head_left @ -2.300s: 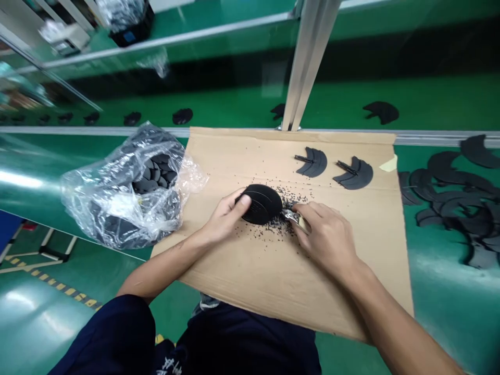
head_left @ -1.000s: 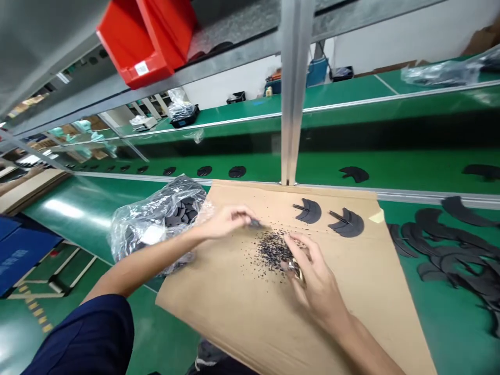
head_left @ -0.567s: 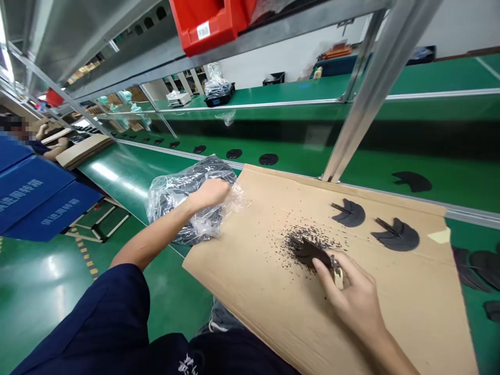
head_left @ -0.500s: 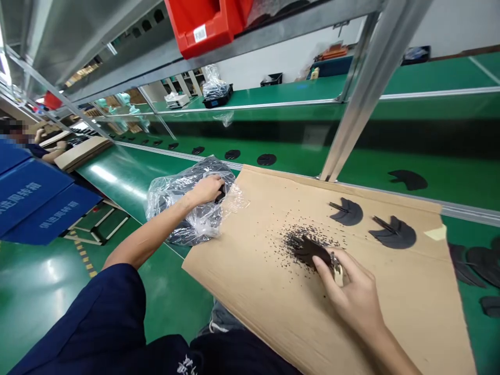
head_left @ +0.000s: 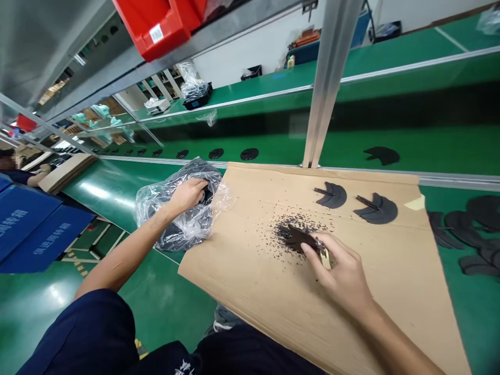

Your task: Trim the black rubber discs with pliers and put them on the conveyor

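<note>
My left hand [head_left: 190, 194] is at the opening of a clear plastic bag [head_left: 156, 200] filled with black parts. Its fingers are closed on a black plastic part [head_left: 207, 196], partly hidden by the hand. Over the cardboard sheet [head_left: 242, 281], my right hand [head_left: 341, 268] grips a flat black part [head_left: 299, 239] together with a small hand tool [head_left: 325, 256] with a cream handle and metal joint; its jaws are hidden. Many tiny black scraps [head_left: 279, 226] lie scattered beneath. Two fan-shaped black parts [head_left: 331, 195] with narrow stems rest to the right.
Several black parts [head_left: 472, 229] lie on the green table at right. More black discs [head_left: 249, 154] line the green strip behind a metal rail. A metal post [head_left: 318, 125] rises at the cardboard's back edge. Blue boxes [head_left: 35, 224] stand at left, near another person [head_left: 23, 174].
The whole view has shifted, so things appear further left. More of the black part under my left hand shows. My right hand keeps its hold above the scraps.
</note>
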`<state>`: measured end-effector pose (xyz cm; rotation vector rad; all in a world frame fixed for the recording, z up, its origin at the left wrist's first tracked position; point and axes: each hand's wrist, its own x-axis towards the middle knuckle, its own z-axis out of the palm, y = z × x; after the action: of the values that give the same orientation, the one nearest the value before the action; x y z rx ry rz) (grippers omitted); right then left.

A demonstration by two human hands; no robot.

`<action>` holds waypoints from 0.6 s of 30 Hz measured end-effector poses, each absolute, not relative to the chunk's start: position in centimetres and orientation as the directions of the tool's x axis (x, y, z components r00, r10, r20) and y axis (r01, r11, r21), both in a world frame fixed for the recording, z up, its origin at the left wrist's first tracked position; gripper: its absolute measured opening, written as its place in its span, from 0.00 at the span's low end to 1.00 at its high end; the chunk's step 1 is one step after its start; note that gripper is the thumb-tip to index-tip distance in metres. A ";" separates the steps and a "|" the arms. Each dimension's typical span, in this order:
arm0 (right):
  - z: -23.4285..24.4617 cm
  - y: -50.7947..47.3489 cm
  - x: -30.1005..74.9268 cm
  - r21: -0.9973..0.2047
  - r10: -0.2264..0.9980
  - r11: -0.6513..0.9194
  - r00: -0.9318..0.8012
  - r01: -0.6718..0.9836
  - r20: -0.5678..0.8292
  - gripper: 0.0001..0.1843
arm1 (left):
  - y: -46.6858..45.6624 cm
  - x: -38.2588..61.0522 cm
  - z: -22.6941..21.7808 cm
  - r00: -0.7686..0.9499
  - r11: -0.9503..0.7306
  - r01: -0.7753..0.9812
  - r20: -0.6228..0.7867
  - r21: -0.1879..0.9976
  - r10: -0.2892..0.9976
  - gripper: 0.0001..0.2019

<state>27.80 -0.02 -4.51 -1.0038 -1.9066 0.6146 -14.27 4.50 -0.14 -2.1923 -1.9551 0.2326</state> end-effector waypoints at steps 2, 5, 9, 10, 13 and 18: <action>-4.6 -0.1 27.7 -0.731 0.835 0.549 -0.315 0.406 0.451 0.09 | 5.7 -13.7 -1.2 0.134 -0.129 0.966 0.004 -0.226 0.991 0.25; -4.7 -0.2 27.4 -0.723 0.825 0.563 -0.330 0.401 0.460 0.07 | 7.7 -12.8 -2.2 0.106 -0.100 0.976 0.019 -0.192 0.994 0.24; -4.7 -0.2 27.3 -0.719 0.827 0.561 -0.309 0.410 0.469 0.06 | 6.9 -12.8 -1.5 0.099 -0.091 0.981 0.041 -0.169 0.994 0.17; -4.7 -0.2 27.3 -0.721 0.830 0.557 -0.306 0.412 0.467 0.06 | 6.0 -13.1 -1.1 0.104 -0.094 0.981 0.052 -0.168 0.993 0.16; -4.6 -0.1 27.5 -0.732 0.831 0.555 -0.297 0.395 0.470 0.07 | 2.9 -14.5 0.2 0.079 -0.059 0.984 0.116 -0.165 0.990 0.18; -4.4 0.1 27.6 -0.793 0.874 0.483 -0.262 0.370 0.410 0.09 | -0.1 -14.7 1.2 -0.085 0.092 0.996 0.216 -0.022 0.973 0.23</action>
<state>27.59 0.08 -4.35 -1.0426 -1.8409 0.7124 -14.68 -0.12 1.18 -1.9964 -2.1847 -0.1948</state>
